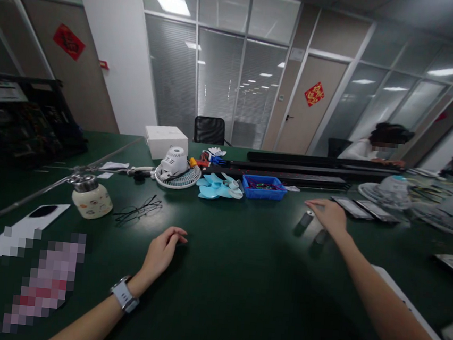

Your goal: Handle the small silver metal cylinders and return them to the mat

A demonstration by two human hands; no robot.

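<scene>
My left hand (pixel 162 250), with a watch (pixel 124 294) on its wrist, rests on the green table (pixel 216 276) with its fingers loosely curled and apart from the thumb, nothing in them. At the right, my right hand (pixel 329 216) is over a small silver cylinder (pixel 307 218), thumb and fingertips near its top; whether they touch it is unclear. A second grey cylinder (pixel 321 236) stands beneath that hand, close to the wrist.
Eyeglasses (pixel 138 210) and a cream jar (pixel 92 198) are on the left. Farther back lie a white fan (pixel 174 167), blue fan blades (pixel 219 186), a blue tray (pixel 264 194) and long black bars (pixel 290 169). Another person (pixel 367 149) sits at the back right.
</scene>
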